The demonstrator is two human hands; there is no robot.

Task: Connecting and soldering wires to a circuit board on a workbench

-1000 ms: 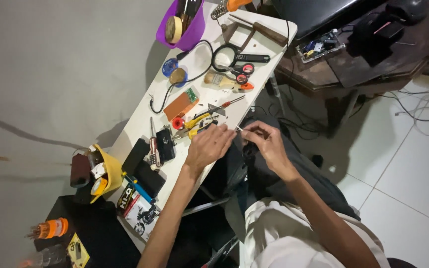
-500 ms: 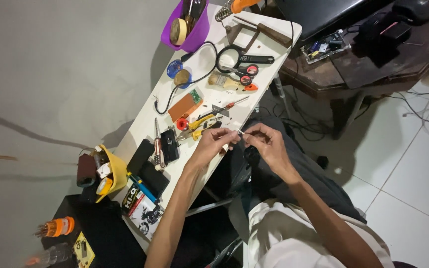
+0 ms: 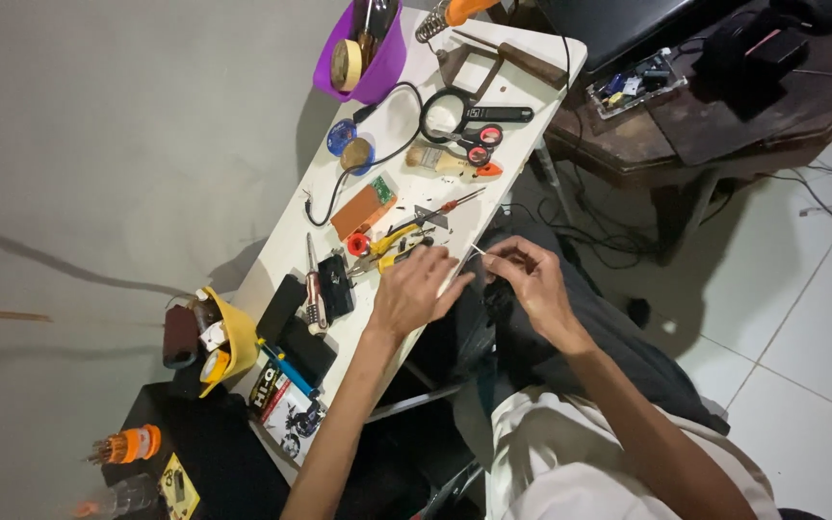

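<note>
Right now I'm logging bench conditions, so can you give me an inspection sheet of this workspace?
Surface: white table, crowded with tools.
Job's things: thin pale wire-like piece pinched at the table edge; too small to identify.
Clutter: purple tub, magnifier, brush, red-handled scissors, yellow container.
Hands: left hand and right hand meet at the piece.
Cables: black cord on the table; more on the floor.
Surroundings: dark wooden desk, white tiles.

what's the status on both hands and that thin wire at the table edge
Left hand and right hand both pinch the thin wire at the table edge. Yellow pliers lie just beyond the left fingers. Nothing blocking.
</note>
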